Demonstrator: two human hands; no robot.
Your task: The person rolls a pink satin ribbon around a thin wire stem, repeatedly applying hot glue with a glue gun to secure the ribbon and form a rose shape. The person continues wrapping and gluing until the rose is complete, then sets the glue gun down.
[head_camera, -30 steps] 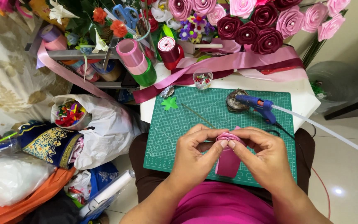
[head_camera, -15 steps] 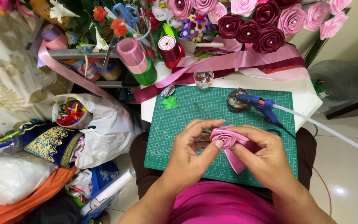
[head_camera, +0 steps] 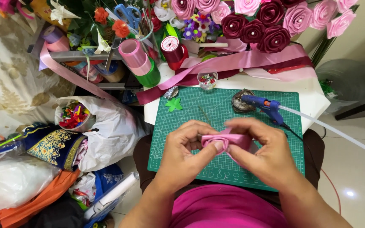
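Ribbon spools: a pink and green stack of satin ribbon spools is standing at the tabletop's far left edge, a red spool just beside it.
Bead cup: a small clear plastic cup of coloured beads is sitting beyond the green gridded cutting mat.
Glue gun: a blue hot-glue gun is lying on the mat's far right.
Left hand: you are pinching the pink folded satin ribbon rose, fingers curled shut on it.
Right hand: you are clamping the same rose from the right, over the mat's middle.

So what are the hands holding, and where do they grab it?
Both hands hold a pink ribbon rose: the left hand pinches its left side, and the right hand wraps over its top and right side.
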